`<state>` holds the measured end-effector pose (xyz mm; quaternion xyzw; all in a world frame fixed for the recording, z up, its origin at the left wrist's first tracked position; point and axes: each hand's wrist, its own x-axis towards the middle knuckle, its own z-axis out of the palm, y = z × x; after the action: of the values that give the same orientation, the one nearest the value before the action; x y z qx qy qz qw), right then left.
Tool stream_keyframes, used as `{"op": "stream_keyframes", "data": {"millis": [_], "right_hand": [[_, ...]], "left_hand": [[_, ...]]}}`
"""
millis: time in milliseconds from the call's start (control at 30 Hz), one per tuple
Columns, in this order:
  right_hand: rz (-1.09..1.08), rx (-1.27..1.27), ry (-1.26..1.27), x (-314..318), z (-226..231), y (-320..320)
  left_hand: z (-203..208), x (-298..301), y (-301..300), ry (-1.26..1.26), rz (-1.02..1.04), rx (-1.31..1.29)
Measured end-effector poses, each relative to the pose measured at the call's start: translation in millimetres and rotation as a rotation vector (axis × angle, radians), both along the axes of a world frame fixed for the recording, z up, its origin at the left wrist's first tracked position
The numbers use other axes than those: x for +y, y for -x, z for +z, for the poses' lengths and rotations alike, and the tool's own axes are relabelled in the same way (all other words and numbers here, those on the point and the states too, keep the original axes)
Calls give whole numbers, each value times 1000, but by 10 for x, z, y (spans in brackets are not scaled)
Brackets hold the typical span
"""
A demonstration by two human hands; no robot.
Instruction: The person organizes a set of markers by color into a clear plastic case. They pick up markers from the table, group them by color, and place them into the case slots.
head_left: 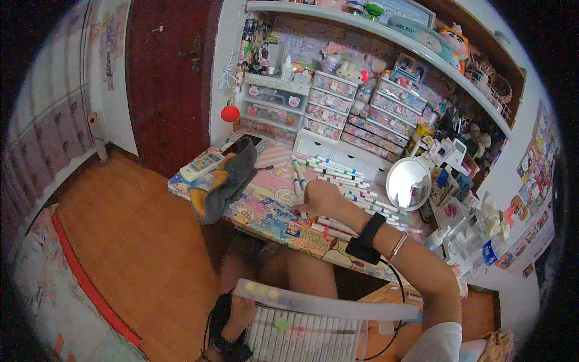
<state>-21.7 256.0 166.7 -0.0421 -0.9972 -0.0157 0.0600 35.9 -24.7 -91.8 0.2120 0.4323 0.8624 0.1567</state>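
At the lower edge, my left hand (pixel 239 318) is closed on the side of a clear plastic marker case (pixel 338 309) held above my lap. White markers (pixel 295 341) stand packed side by side in the case. My right hand (pixel 321 198) reaches over the table, its fingers closed and pointing down on a white marker (pixel 303 216), partly hidden by the fingers. Just beyond it lie two green-ended markers (pixel 298 174). To its right, loose white markers with coloured ends (pixel 353 181) are spread in a rough column.
A round mirror (pixel 409 183) stands right of the markers. Small drawer units (pixel 329 99) line the table's back. At the left lie a white remote control (pixel 202 166) and a grey cloth item (pixel 232 178). A cable (pixel 403 289) hangs from my right wrist.
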Motion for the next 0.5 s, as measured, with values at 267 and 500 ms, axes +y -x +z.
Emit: {"op": "stream_keyframes", "data": {"millis": [267, 500], "right_hand": [[-39, 394, 409, 567, 1110, -695], [-130, 488, 937, 783, 1326, -1582]], "left_hand": [[269, 131, 9, 74, 96, 249], [542, 379, 5, 385, -150, -46]]}}
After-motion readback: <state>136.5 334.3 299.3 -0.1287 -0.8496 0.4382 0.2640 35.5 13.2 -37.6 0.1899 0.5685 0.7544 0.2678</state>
